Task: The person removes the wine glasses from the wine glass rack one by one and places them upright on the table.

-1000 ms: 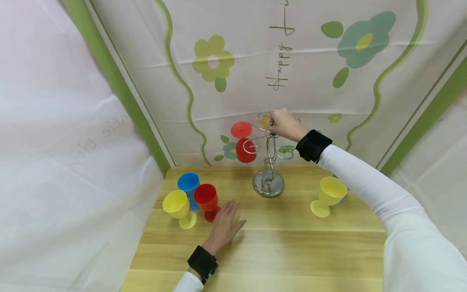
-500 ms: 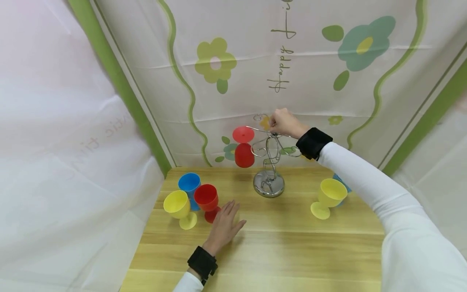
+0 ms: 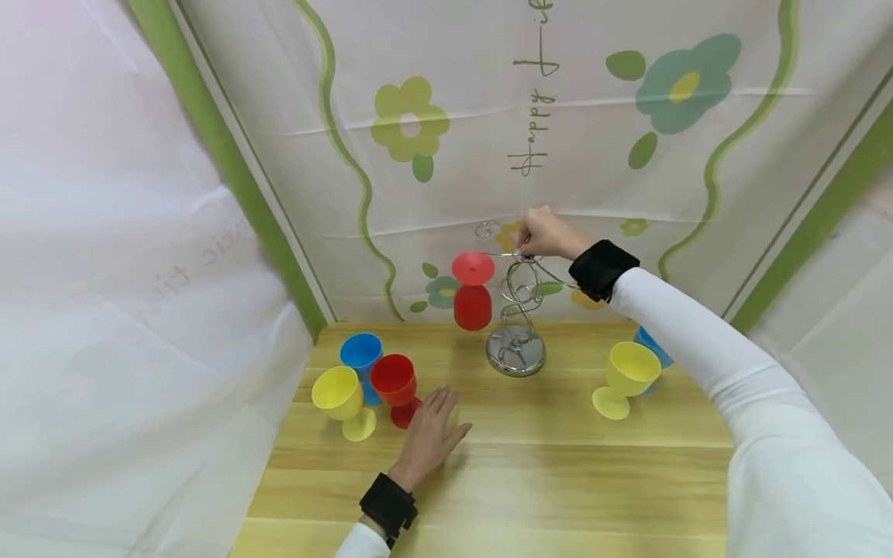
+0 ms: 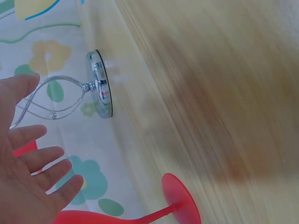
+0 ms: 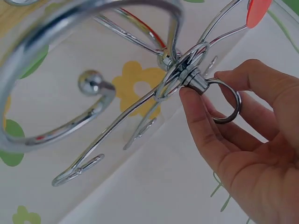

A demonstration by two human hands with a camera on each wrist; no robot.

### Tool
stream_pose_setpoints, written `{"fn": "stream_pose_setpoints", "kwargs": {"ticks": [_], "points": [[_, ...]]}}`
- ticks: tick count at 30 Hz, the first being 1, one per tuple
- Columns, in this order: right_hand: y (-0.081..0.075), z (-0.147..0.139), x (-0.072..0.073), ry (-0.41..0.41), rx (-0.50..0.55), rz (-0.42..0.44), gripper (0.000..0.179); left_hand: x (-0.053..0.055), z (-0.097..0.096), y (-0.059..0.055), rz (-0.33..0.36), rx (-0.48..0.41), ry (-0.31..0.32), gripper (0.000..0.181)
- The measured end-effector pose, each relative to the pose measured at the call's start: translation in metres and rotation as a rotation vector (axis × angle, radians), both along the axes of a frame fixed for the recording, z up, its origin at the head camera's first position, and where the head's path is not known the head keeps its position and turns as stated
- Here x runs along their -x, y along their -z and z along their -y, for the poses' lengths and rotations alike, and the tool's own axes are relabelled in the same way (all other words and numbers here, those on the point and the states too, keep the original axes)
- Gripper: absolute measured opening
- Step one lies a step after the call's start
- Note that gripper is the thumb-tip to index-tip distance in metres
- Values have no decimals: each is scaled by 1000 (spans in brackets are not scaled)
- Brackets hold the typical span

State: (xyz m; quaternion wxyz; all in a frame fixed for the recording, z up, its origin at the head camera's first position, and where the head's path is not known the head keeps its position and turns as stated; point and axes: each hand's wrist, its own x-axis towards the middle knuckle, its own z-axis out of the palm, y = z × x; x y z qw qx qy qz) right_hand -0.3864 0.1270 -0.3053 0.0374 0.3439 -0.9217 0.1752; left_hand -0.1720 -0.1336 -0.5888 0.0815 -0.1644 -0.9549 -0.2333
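Observation:
My right hand (image 3: 547, 232) pinches the top of a chrome goblet rack (image 3: 515, 350). In the right wrist view, thumb and fingers meet at the small knob under its metal ring (image 5: 239, 103). A red goblet (image 3: 473, 308) hangs upside down from an arm on the rack's left side. My left hand (image 3: 429, 435) lies low over the table with fingers spread, holding nothing. Beside its fingertips stands another red goblet (image 3: 394, 380), whose foot (image 4: 183, 200) shows in the left wrist view. Several curled rack arms fan out under my right hand.
Left of the red goblet stand a blue goblet (image 3: 361, 353) and a yellow goblet (image 3: 337, 393). Another yellow goblet (image 3: 632, 370) is on the right, partly covering a blue goblet (image 3: 650, 342). A printed cloth (image 3: 446, 186) hangs behind the wooden table (image 3: 558, 480).
The rack's upper arms have turned, carrying the hanging red goblet nearer and slightly right. The base stays put. My right hand keeps its pinch; my left hand has not moved.

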Motion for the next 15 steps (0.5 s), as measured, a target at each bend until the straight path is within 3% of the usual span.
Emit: {"fn": "stream_pose_setpoints", "kwargs": {"ticks": [15], "points": [[2,-1,0,-119,-17,-47,15,-2,0,-1,-8,10,-6,65]]}}
